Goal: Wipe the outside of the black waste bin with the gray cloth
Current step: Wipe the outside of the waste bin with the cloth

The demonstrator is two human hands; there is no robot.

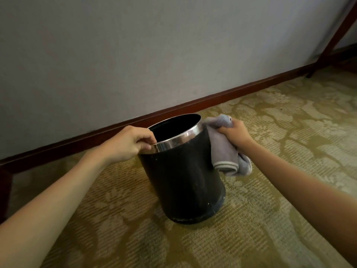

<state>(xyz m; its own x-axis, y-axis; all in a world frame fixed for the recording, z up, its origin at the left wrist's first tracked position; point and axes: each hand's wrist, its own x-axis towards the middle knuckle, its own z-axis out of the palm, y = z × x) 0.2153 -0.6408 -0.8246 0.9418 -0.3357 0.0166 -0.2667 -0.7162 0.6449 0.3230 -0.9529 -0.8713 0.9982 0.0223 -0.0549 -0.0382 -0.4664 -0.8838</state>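
While gripped, cloth (222,149) under right-hand fingers (225,130).

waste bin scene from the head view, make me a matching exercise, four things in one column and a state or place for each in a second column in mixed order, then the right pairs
Things:
1. black waste bin
2. gray cloth
3. left hand
4. baseboard

States or places:
A. runs along the foot of the wall
B. grips the metal rim
C. tilted on the carpet, open top
D. bunched in the right hand, hanging against the bin's side

Pairs: 1-C, 2-D, 3-B, 4-A
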